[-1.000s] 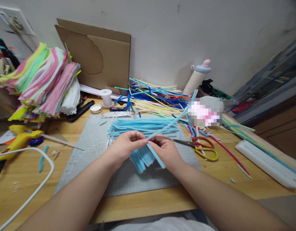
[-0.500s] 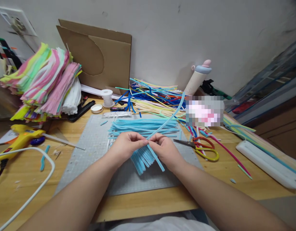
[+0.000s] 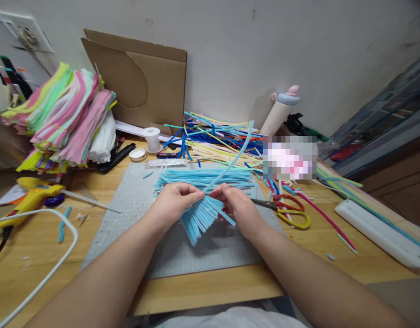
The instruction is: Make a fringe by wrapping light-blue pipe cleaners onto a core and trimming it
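My left hand (image 3: pixel 179 202) pinches a fan of light blue pipe cleaners (image 3: pixel 199 218) at its gathered top, between thumb and fingers. One long light blue pipe cleaner (image 3: pixel 235 157) rises from that pinch toward the upper right, and a short end slants down to the right. Close beside the fan is my right hand (image 3: pixel 239 207), its thumb lifted away from its bent fingers and nothing visibly gripped. The short end passes in front of its fingertips. Behind both hands, a pile of light blue pipe cleaners (image 3: pixel 206 175) lies across the grey cutting mat (image 3: pixel 110 228).
Scissors (image 3: pixel 292 212) with red and yellow handles lie right of the mat. A yellow glue gun (image 3: pixel 35 193) and its white cable are at left. Bundled pipe cleaners (image 3: pixel 69 114), cardboard (image 3: pixel 155 86), a spool (image 3: pixel 151 139) and a leaning bottle (image 3: pixel 281 111) stand along the back.
My right hand has let go of the pinch point and shifted slightly right, its fingers parting. The long pipe cleaner's tip has swung left and the fan has spread and tilted.
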`<action>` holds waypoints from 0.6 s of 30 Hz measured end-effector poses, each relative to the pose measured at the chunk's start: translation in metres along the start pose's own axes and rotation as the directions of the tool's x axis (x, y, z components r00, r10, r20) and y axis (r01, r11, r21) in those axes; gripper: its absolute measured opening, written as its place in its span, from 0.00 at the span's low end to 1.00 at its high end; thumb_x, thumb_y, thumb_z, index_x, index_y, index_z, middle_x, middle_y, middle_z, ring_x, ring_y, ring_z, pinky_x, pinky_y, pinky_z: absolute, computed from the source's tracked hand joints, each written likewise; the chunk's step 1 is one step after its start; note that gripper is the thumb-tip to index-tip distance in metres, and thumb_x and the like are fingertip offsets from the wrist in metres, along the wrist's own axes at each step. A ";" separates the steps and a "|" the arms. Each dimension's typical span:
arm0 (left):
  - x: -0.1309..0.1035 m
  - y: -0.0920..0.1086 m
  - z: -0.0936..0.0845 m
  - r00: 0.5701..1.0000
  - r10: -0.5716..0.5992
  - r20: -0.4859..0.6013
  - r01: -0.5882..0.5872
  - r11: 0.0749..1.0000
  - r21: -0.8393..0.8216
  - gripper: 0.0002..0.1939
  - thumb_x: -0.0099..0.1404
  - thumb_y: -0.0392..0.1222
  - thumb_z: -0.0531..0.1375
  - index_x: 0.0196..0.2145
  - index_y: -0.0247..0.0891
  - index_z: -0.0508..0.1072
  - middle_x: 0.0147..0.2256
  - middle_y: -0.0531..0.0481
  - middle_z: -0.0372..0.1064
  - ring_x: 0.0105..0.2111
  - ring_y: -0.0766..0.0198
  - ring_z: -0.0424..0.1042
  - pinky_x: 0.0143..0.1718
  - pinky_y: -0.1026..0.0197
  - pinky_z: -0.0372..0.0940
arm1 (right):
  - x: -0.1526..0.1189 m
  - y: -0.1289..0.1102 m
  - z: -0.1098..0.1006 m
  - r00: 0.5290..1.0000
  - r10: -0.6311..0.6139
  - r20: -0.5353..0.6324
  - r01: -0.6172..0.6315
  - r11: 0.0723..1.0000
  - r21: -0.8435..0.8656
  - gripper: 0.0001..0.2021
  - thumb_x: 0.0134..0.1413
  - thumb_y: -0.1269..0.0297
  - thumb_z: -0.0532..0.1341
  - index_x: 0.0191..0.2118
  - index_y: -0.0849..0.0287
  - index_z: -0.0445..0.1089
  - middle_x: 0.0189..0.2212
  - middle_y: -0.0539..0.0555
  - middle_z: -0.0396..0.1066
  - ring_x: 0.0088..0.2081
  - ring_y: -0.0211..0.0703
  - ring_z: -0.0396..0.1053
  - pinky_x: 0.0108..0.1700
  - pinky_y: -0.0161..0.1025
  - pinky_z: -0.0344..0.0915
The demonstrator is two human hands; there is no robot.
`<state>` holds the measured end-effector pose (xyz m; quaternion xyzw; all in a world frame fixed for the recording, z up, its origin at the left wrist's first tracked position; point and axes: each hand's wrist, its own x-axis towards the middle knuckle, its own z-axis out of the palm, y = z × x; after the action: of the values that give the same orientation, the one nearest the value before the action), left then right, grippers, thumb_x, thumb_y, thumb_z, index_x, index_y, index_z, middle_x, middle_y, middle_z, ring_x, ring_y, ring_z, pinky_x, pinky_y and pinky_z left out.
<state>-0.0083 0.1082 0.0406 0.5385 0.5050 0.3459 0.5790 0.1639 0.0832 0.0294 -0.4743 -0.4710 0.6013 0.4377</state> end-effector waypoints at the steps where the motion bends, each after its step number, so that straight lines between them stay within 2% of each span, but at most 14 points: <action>1: 0.000 0.001 -0.001 1.000 0.009 -0.023 -0.009 1.000 0.019 0.14 0.48 0.50 0.65 0.23 0.34 0.74 0.20 0.54 0.68 0.20 0.70 0.61 0.22 0.66 0.55 | 0.000 -0.001 -0.002 1.000 -0.026 0.006 0.026 0.998 -0.060 0.20 0.53 0.45 0.54 0.32 0.60 0.66 0.23 0.49 0.65 0.19 0.33 0.59 0.19 0.32 0.56; 3: 0.001 0.003 -0.004 0.997 0.037 -0.069 -0.033 0.997 0.070 0.13 0.49 0.49 0.65 0.23 0.35 0.74 0.20 0.54 0.68 0.20 0.69 0.62 0.22 0.66 0.55 | 0.001 -0.003 -0.006 0.995 -0.094 0.044 0.101 0.968 -0.231 0.17 0.52 0.48 0.57 0.33 0.59 0.66 0.24 0.48 0.65 0.21 0.34 0.60 0.21 0.32 0.56; 6: 0.002 0.004 -0.009 0.986 0.100 -0.137 -0.078 0.985 0.155 0.12 0.50 0.48 0.64 0.23 0.35 0.74 0.20 0.54 0.69 0.20 0.69 0.62 0.22 0.66 0.55 | 0.001 -0.002 -0.010 0.976 -0.194 0.094 0.215 0.842 -0.495 0.14 0.49 0.54 0.61 0.38 0.58 0.68 0.28 0.49 0.66 0.25 0.35 0.62 0.26 0.33 0.58; 8: 0.002 0.005 -0.010 0.978 0.128 -0.165 -0.096 0.977 0.188 0.12 0.50 0.48 0.64 0.22 0.36 0.74 0.20 0.54 0.69 0.20 0.68 0.62 0.22 0.66 0.55 | 0.001 0.000 -0.010 0.967 -0.232 0.103 0.247 0.778 -0.577 0.13 0.50 0.57 0.61 0.40 0.57 0.69 0.29 0.50 0.67 0.27 0.36 0.62 0.29 0.34 0.59; 10: 0.003 0.005 -0.011 0.975 0.136 -0.176 -0.100 0.974 0.201 0.13 0.49 0.49 0.65 0.22 0.36 0.75 0.20 0.54 0.69 0.20 0.68 0.62 0.22 0.66 0.54 | 0.002 0.001 -0.010 0.970 -0.220 0.100 0.237 0.782 -0.577 0.11 0.52 0.58 0.59 0.39 0.57 0.69 0.27 0.49 0.67 0.27 0.36 0.62 0.28 0.34 0.58; 12: 0.004 0.005 -0.011 0.975 0.131 -0.177 -0.096 0.976 0.193 0.13 0.49 0.50 0.65 0.22 0.36 0.75 0.20 0.54 0.68 0.20 0.68 0.62 0.22 0.66 0.54 | 0.003 0.000 -0.009 0.983 -0.161 0.092 0.185 0.831 -0.524 0.09 0.54 0.58 0.57 0.36 0.58 0.68 0.23 0.48 0.66 0.23 0.35 0.60 0.24 0.33 0.56; 15: 0.004 0.005 -0.010 0.979 0.117 -0.167 -0.093 0.984 0.150 0.13 0.48 0.50 0.65 0.23 0.35 0.74 0.20 0.55 0.67 0.20 0.69 0.61 0.22 0.66 0.54 | 0.004 -0.001 -0.009 0.993 -0.043 0.110 0.081 0.923 -0.376 0.12 0.54 0.54 0.56 0.31 0.58 0.64 0.18 0.45 0.61 0.17 0.32 0.56 0.19 0.31 0.51; 18: 0.004 0.005 -0.011 0.989 0.091 -0.115 -0.083 0.994 0.073 0.13 0.48 0.50 0.65 0.23 0.35 0.74 0.20 0.56 0.67 0.21 0.69 0.61 0.24 0.67 0.55 | 0.004 -0.002 -0.008 0.989 0.038 0.145 -0.004 0.973 -0.231 0.16 0.53 0.49 0.56 0.28 0.58 0.60 0.19 0.45 0.61 0.16 0.30 0.56 0.17 0.30 0.50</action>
<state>-0.0168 0.1155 0.0458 0.5580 0.5259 0.3846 0.5139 0.1713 0.0891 0.0300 -0.4805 -0.5636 0.5810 0.3374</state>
